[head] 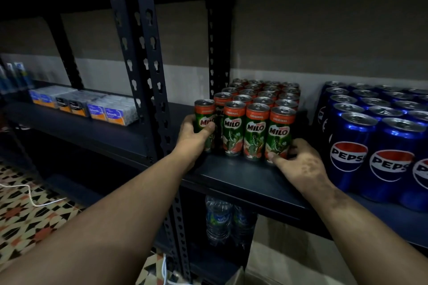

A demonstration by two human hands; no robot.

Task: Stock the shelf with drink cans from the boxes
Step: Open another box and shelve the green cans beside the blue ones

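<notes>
Milo cans [254,120], green with orange tops, stand upright in a block on the dark shelf [240,178]. I've got my left grip [195,137] curled round the front-left can [205,120], my right grip [301,162] pinching the front-right can [279,134] low down. Front row counts four.

Small boxed packs [85,105] sit in a row on the left rack. Water bottles [218,220] stand on the lower level. A white cable [30,196] crosses the patterned floor [20,222].
</notes>
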